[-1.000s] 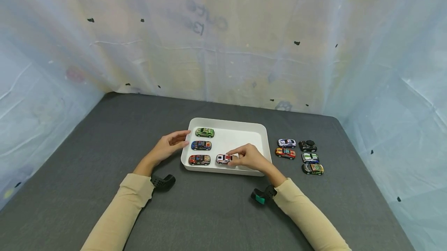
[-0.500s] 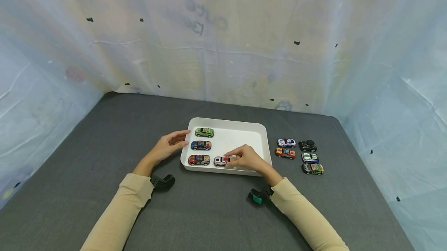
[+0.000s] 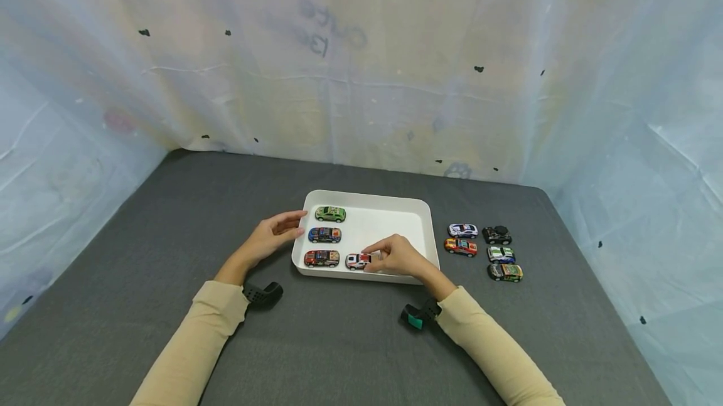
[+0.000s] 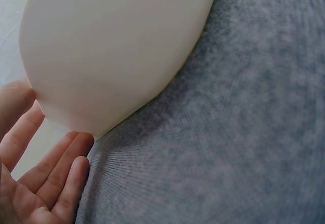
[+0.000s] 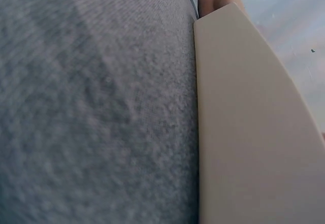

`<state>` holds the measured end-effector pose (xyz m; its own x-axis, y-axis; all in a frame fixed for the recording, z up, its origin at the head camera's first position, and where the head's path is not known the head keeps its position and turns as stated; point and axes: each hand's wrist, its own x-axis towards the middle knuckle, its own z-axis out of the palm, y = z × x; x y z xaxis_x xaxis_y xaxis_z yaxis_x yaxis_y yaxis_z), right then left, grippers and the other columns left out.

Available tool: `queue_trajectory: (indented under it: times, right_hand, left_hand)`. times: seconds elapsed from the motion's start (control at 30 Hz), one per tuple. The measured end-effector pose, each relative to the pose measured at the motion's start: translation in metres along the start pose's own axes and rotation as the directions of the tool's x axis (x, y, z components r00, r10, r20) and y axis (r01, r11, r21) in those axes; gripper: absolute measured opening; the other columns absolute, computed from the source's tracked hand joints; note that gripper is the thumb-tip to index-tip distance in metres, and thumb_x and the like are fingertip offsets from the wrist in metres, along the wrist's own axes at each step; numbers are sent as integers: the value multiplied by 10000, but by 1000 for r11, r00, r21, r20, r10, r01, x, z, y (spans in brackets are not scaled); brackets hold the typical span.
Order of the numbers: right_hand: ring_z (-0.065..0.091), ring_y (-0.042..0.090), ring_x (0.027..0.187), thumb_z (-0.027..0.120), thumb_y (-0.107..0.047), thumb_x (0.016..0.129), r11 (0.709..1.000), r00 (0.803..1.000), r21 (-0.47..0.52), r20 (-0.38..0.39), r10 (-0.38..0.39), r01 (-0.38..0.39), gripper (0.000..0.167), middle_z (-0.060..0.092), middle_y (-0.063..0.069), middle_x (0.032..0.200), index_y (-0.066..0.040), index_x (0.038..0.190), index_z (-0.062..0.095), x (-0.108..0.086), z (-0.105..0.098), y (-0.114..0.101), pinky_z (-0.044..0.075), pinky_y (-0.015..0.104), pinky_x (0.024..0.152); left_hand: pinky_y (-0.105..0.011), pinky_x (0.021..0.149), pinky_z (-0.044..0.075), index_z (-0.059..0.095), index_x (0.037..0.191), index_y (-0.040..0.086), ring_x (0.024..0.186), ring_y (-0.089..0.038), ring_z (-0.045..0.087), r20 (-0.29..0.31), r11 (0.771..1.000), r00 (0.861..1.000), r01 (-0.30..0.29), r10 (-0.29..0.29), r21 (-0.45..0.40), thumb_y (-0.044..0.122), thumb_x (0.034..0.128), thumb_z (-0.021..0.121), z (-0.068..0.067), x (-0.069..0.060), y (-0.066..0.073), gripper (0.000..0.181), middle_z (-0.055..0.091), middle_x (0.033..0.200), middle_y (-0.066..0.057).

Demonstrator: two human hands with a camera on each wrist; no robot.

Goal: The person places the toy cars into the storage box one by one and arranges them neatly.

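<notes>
Your right hand pinches the right end of the white-and-red car at six o'clock in the white tray, probably keeping fingers clear of the red-and-black car at eight. Your left hand, fingers loosely extended, touches the tray at nine, seemingly steadying it. Bare floor opens from twelve to three, while the near edge lies just beside the pinched car.

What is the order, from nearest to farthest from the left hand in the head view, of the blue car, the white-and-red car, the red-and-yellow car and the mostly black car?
1. Blue car: in the tray, middle of the left column.
2. White-and-red car: in the tray, pinched by the right hand.
3. Red-and-yellow car: outside, right of the tray.
4. Mostly black car: farther right.
</notes>
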<state>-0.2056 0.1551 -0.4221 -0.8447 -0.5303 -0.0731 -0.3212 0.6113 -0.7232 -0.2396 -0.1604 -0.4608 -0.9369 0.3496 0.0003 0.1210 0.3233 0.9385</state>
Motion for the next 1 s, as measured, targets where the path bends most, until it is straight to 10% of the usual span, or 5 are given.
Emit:
queue_trajectory:
  times: [1.0]
  right_hand:
    - [402,3,554,742,-59,823,984,984,162,-174,-47,75,400,531,-65,664,86,1182,643,-48,-69,14,357,196,526]
  left_hand:
    - [-185,920,477,467,1433,118,1309,-339,498,-1,1000,1000,-7,7,-8,296,949,621,-1,1,-2,538,491,1455,-175]
